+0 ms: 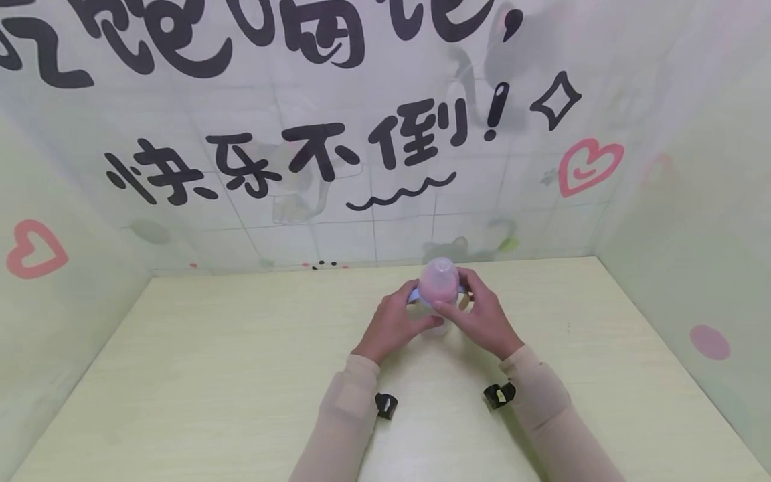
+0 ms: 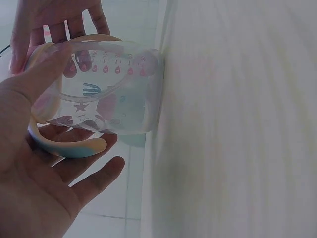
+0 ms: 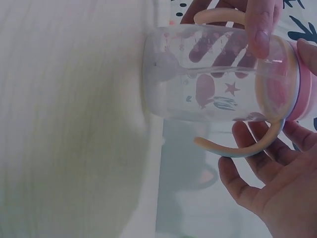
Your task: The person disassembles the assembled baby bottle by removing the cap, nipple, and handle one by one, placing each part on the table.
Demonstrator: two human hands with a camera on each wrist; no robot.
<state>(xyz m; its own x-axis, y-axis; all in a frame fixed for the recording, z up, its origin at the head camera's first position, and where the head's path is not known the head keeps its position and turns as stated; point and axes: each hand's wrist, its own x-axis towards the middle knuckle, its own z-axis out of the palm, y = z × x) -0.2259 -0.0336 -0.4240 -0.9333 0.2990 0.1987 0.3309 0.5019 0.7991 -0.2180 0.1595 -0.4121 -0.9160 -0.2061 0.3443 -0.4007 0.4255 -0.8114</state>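
Observation:
A clear baby bottle (image 1: 440,321) with a pink collar, a see-through domed cap (image 1: 442,268) and two curved side handles stands upright on the table near its back edge. Printed marks and a straw with a round end show through its body (image 2: 109,106) in the left wrist view. My left hand (image 1: 393,323) grips the bottle from the left, thumb across its upper body and fingers behind. From the right, my right hand (image 1: 486,320) holds the upper part, its thumb on the pink collar (image 3: 303,91) and its fingers around a handle (image 3: 247,148).
The pale wood-grain table (image 1: 211,375) is enclosed by a back wall (image 1: 325,234) and side walls, printed with black writing and pink hearts. The back wall stands close behind the bottle. A black wrist device (image 1: 386,405) is strapped to each sleeved forearm.

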